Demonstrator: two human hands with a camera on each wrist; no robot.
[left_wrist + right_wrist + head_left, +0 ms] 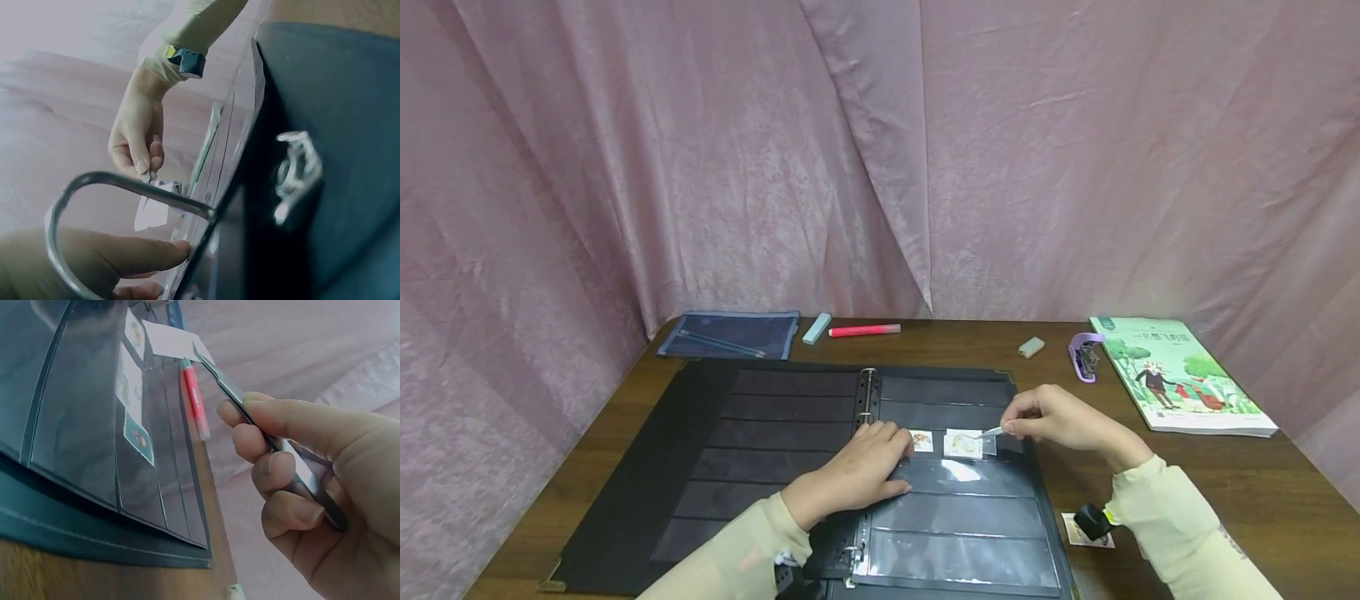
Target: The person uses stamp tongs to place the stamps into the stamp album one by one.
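A black ring-binder stamp album (pixel 700 392) lies spread on the table, its right page (pixel 962 517) crossed by clear pocket strips. My right hand (pixel 1048 421) pinches a pair of metal tweezers (pixel 232 397) between thumb and fingers. At the tweezers' tips is a pale stamp (pixel 175 341), held over one strip. That strip carries a small stamp (pixel 922 441) nearer the rings and a green-edged stamp (pixel 139 439) toward the outer side. My left hand (pixel 861 467) rests on the right page beside the rings, its fingers extended near the small stamp.
Behind the album lie a blue mesh pouch (pixel 730 335), a light-blue bar (pixel 817 328) and a red marker (pixel 865 331). An eraser (pixel 1032 347), a purple stapler-like object (pixel 1084 357) and a green-covered book (pixel 1180 375) are back right. Another stamp (pixel 1086 533) lies under my right wrist.
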